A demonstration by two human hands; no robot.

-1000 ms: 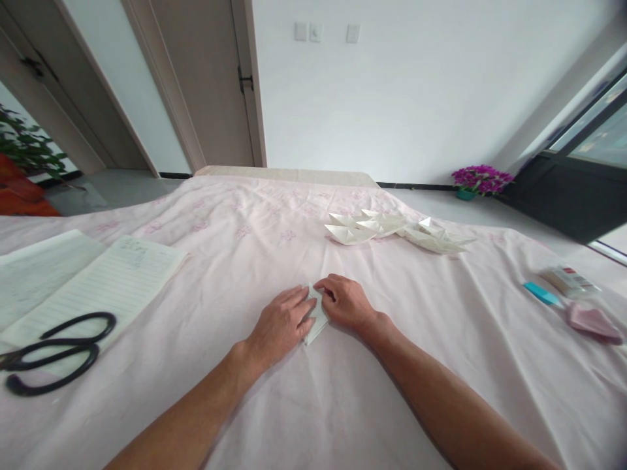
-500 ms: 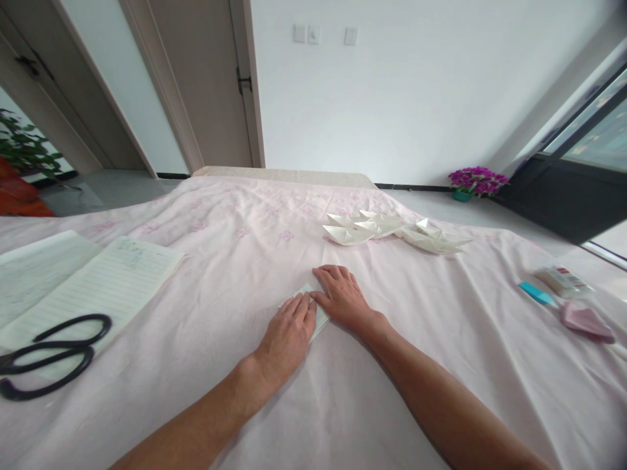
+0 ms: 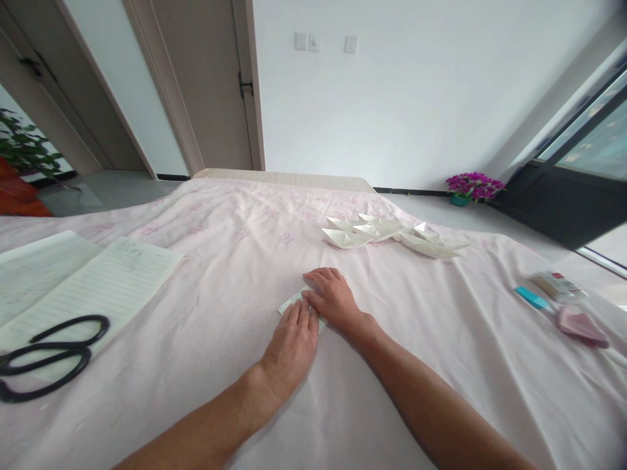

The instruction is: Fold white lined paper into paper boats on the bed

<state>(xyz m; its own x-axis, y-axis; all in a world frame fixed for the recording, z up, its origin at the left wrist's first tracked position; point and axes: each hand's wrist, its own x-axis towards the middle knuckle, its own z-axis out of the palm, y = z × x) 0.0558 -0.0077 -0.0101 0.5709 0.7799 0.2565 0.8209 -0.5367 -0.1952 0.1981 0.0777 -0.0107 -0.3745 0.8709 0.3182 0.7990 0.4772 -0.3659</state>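
Observation:
On the pale pink cloth, a small folded piece of paper (image 3: 289, 302) lies mostly covered by my two hands. My left hand (image 3: 292, 344) rests flat on its near part, fingers stretched forward and close together. From the right, my right hand (image 3: 335, 300) lies over the far part and right side of the paper, its thumb apart from the other fingers and touching the left fingertips. Beyond the hands, to the right, sits a group of several white folded paper boats (image 3: 377, 230). How the paper under my hands is folded is largely hidden.
At the left, black-handled scissors (image 3: 56, 352) lie on an open lined notebook (image 3: 117, 281). On the right are a blue object (image 3: 533, 298), a clear-wrapped pack (image 3: 558, 286) and a pink item (image 3: 580, 325). The cloth (image 3: 220, 405) has shallow wrinkles.
My right hand has slid a little to the left over the paper. The left hand has turned slightly, its fingers now pointing straighter ahead.

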